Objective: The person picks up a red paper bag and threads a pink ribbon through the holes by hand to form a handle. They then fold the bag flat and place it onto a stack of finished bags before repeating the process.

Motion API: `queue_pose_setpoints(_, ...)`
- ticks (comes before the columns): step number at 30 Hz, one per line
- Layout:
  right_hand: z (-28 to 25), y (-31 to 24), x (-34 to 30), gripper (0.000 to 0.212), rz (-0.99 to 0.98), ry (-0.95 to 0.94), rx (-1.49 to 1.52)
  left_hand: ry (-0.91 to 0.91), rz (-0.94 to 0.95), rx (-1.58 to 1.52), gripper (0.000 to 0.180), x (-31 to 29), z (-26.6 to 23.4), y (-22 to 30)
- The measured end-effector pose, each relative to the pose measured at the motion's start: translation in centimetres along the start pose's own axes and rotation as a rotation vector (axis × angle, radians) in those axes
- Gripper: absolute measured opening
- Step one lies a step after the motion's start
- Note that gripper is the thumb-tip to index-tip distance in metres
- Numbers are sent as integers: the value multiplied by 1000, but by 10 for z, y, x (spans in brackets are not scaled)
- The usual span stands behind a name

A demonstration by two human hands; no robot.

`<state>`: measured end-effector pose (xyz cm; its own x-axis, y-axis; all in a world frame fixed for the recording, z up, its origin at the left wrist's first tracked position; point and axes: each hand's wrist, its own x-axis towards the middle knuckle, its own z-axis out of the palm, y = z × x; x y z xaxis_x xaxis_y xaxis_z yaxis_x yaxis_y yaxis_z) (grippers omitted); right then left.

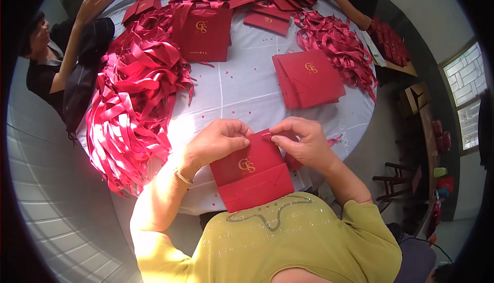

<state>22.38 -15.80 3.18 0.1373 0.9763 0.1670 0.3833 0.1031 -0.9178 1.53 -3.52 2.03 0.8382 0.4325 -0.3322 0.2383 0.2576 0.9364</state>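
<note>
— How many bags near the wearer?
— One red paper bag [251, 172], flat at the table's [242, 85] near edge; left hand [218, 141] and right hand [303, 141] both pinch its top rim shut-fingered.
— Around it?
— One standing bag [203, 33], one flat stack [309, 77], two ribbon heaps [131, 105], two other people.

My single head view looks steeply down from above my chest, close over the round grey-clothed table [247, 93], its fisheye rim bending the far edges.
</note>
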Motion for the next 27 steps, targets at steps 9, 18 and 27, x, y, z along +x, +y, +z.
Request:
queue_pose_setpoints(9,10,-7,2,11,-318,-5,-143,-7,-43,-60,17,-1,0,-2)
queue_pose_setpoints(18,12,-12,9,12,-485,-94,-346,43,28,1,16,-1,6,-4)
queue_pose_setpoints(27,27,-30,1,10,-468,-194,-841,103,63,131,20,1,14,-10)
